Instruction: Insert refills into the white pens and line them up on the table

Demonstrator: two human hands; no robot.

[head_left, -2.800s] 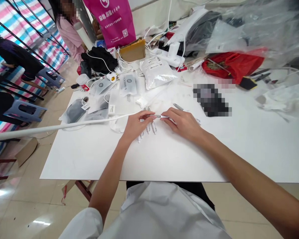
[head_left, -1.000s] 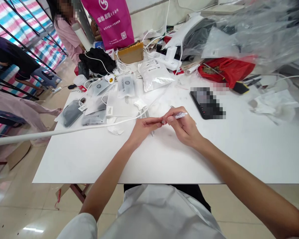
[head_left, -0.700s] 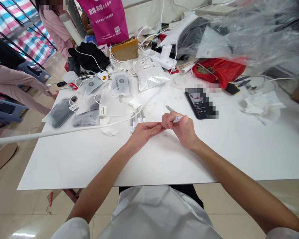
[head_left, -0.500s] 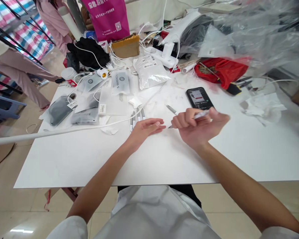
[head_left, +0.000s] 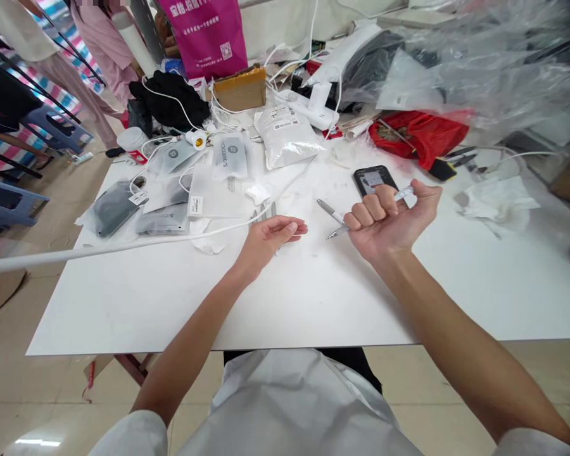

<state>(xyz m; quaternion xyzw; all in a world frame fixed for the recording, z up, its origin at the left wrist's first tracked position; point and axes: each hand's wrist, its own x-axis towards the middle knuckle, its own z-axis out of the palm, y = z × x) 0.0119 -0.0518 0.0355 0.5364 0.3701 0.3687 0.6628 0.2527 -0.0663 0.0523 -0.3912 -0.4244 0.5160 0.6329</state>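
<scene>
- White table (head_left: 313, 304) fills the middle of the view, over a tiled floor (head_left: 228, 392); packets (head_left: 118, 209), a purple bag (head_left: 206, 38) and a red bag (head_left: 427, 136) crowd its far side.
- Right hand (head_left: 389, 231): turned palm up, raised over the table, its four fingers curled round a pen (head_left: 338, 232). The thumb stands at the pen's rear end; whether it presses there I cannot tell.
- The pen slants through that fist, its grey tip out on the left and pointing down towards the table, its rear end up by the thumb.
- Left hand (head_left: 272, 240): low over the table, fingers fairly straight and close together, thumb laid towards them. I cannot tell whether anything small is pinched between the tips.
- A second pen (head_left: 330, 211) lies on the table between the two hands, its far end passing behind the right fingers.
- Other pens (head_left: 273, 211) lie just beyond the left hand, partly hidden by it; I cannot count them.
- Behind the right hand is a phone (head_left: 374, 177), partly covered from view.
- Step in hand, as I judge it: handling one pen, with the right thumb at its rear.
- Next move, I think, calls for a steady right grip with the thumb in line with the pen, the tip held off the second pen, and the left fingers free to meet that tip.
</scene>
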